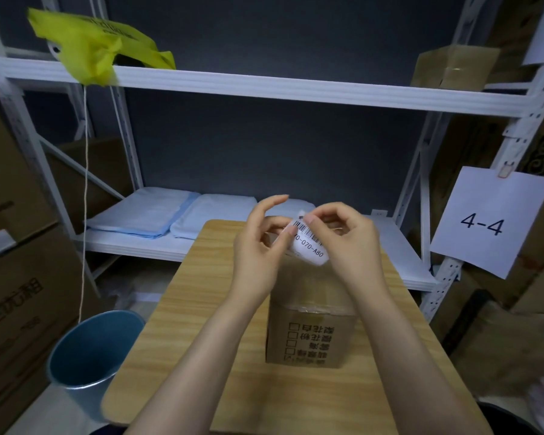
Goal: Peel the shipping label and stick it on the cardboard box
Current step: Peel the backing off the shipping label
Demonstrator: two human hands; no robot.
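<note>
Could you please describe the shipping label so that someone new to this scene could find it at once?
Start at the wooden table with the cardboard box on it. Just above the box, the left hand and right hand pinch a small curled label. It alone is white with a barcode and "070-A80".

- A light wooden table (pixel 201 324) fills the lower centre of the frame.
- A brown cardboard box (pixel 311 334) stands directly on it, right of centre, printed characters and checkboxes on its near face.
</note>
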